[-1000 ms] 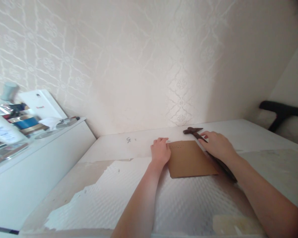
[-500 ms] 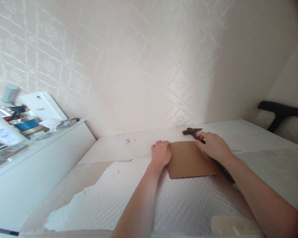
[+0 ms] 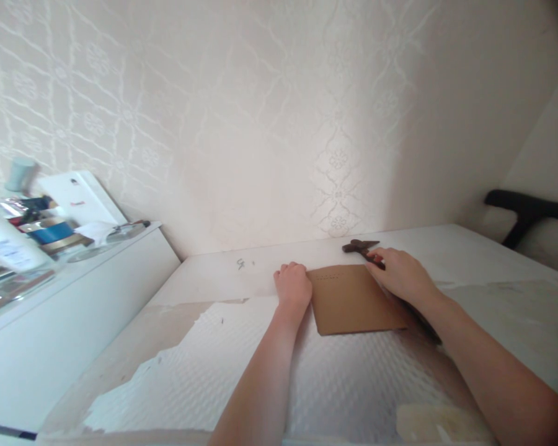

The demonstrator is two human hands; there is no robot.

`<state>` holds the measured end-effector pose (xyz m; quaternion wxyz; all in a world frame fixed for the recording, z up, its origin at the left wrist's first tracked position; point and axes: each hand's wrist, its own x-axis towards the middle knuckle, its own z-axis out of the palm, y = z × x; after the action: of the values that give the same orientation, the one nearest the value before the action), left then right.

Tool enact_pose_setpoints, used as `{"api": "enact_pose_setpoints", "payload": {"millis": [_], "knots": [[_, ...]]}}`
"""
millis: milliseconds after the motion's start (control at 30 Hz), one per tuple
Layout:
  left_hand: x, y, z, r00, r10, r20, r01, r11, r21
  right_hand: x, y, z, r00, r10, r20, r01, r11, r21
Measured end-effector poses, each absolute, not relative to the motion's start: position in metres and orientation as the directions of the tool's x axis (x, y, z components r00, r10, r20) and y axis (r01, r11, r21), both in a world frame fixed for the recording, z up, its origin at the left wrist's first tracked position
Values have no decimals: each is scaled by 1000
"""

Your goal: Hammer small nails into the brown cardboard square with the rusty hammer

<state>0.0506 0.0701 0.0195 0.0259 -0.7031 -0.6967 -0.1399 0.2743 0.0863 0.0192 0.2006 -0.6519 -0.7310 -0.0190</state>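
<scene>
A brown leather-like sheet (image 3: 353,303), with rows of small dark marks near its far left corner, lies flat on a white textured covering. My left hand (image 3: 294,284) rests at the sheet's left edge, fingers curled; whatever they may hold is hidden. At the far right corner of the sheet, my right hand (image 3: 403,272) is closed around a hammer (image 3: 353,246). The dark head lies beyond the fingers, with its pointed end turned right. Part of a dark length shows under the right wrist, perhaps the handle.
On the left stands a white cabinet (image 3: 97,310) with a white box (image 3: 81,198), a blue tape roll (image 3: 51,233) and a white bottle (image 3: 12,241) on top. Patterned wall rises behind the table (image 3: 204,272). A black T-shaped object (image 3: 523,210) stands at the right.
My left hand has slid a little left, uncovering more of the sheet's far left corner and its marks. The right hand and hammer stay nearly in place.
</scene>
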Motion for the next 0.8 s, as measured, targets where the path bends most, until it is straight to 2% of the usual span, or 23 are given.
{"api": "enact_pose_setpoints", "payload": {"millis": [267,667,800], "knots": [[48,68,22,-146,958,246,980,106,169,274,85,21,-71,950,304,958,150,-244],[46,68,23,-203,959,197,962,157,225,275,86,20,-82,945,316,953,167,-253],[46,68,26,-220,959,179,946,165,280,275,86,20,-76,945,318,957,158,-242]]}}
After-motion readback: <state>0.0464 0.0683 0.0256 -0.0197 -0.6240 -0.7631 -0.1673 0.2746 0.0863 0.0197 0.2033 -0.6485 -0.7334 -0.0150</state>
